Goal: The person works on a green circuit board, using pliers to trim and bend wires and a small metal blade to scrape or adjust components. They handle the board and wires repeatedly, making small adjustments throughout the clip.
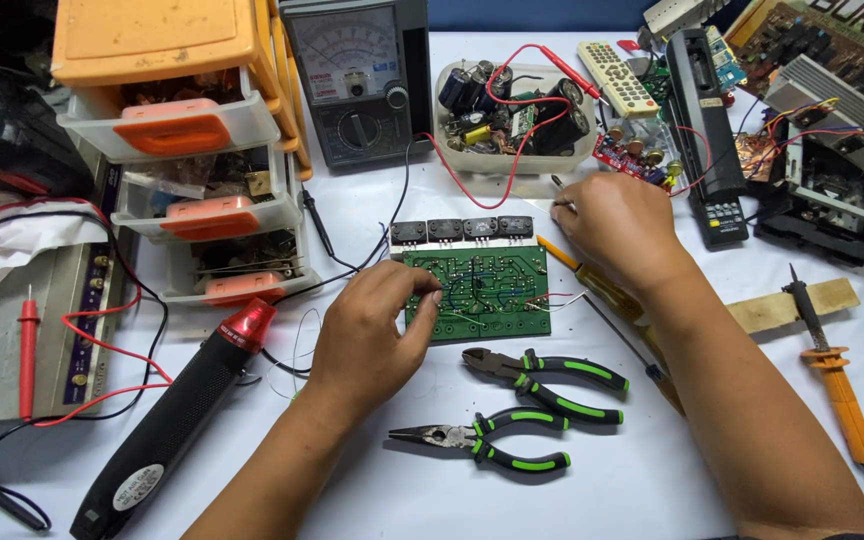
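Note:
A green circuit board (pixel 487 290) with a row of black transistors (pixel 462 230) along its far edge lies on the white table. My left hand (pixel 372 325) rests on the board's left side, fingertips pinched on something small I cannot make out. My right hand (pixel 617 225) hovers past the board's far right corner, fingers closed on a thin metal tool whose tip (pixel 556 182) points away. Two pairs of pliers with black and green handles, cutters (pixel 542 375) and long-nose (pixel 482 440), lie just in front of the board.
A black and red heat gun (pixel 177 415) lies at the left. Orange parts drawers (pixel 187 150), an analogue multimeter (pixel 357 80) and a tub of capacitors (pixel 512 115) stand behind. A screwdriver (pixel 602 290), a soldering iron (pixel 832 380), remotes and opened electronics fill the right.

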